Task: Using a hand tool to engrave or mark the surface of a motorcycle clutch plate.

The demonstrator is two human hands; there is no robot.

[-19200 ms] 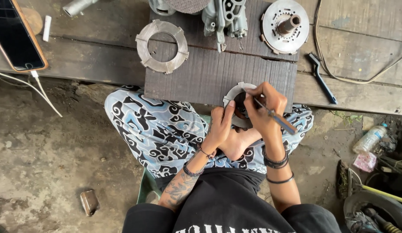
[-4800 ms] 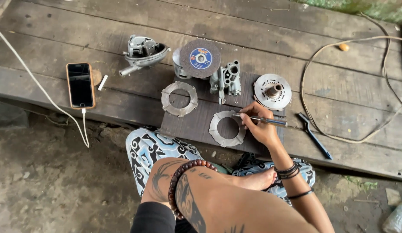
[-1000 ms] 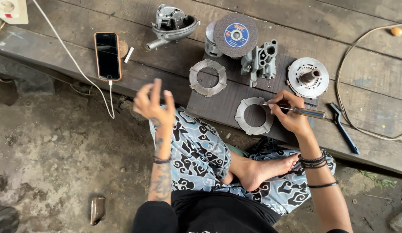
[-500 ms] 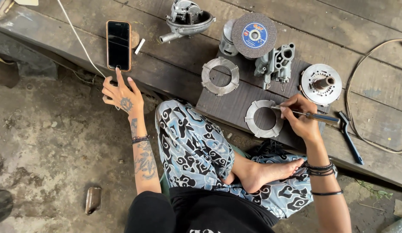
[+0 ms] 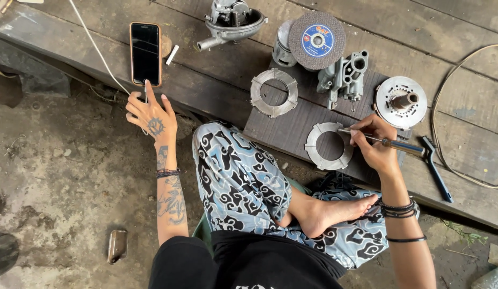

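Observation:
My left hand [image 5: 150, 112] stretches out to the left with its fingers spread, one fingertip touching the lower edge of a black smartphone [image 5: 146, 52] lying on the wooden planks. My right hand [image 5: 373, 143] grips a screwdriver [image 5: 394, 144] like a pen. Its tip rests on the right rim of a grey metal ring plate [image 5: 328, 146] that lies on a dark ribbed mat [image 5: 302, 126]. A second ring plate [image 5: 273, 92] lies on the planks up and to the left of the first.
Further back sit a metal pump housing [image 5: 230, 21], a grinding disc [image 5: 317, 40] on a cylinder, a cast block [image 5: 344, 75] and a round hub plate [image 5: 401, 101]. A black brush [image 5: 434, 166] lies right of my hand. A white cable [image 5: 94, 51] runs to the phone.
My left hand has moved from above my knee out to the left and up to the phone. My right hand stays on the ring plate with the screwdriver.

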